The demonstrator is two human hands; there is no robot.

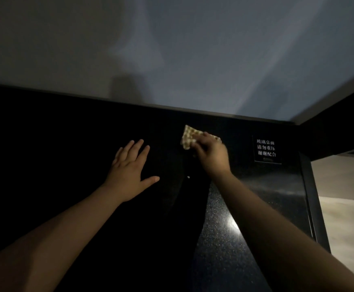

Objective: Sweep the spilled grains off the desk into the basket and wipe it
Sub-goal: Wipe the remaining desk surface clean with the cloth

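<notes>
— Where's the cloth (189, 137)?
— Bunched under the right hand (212, 153) near the back of the dark counter (256, 186); the left hand (130, 173) lies flat, fingers spread, grasping nothing.
— Handling?
— Probably soft and light; press from on top.

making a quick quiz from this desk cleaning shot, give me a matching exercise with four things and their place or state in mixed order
Things:
1. left hand
2. right hand
3. checked cloth
4. white-lettered sign

Places or states:
A. gripped and pressed on the dark desk near the back wall
B. lies on the desk near its right edge
C. open, fingers spread, palm down on the desk
D. closed around the cloth

Pairs: 1-C, 2-D, 3-A, 4-B
</notes>
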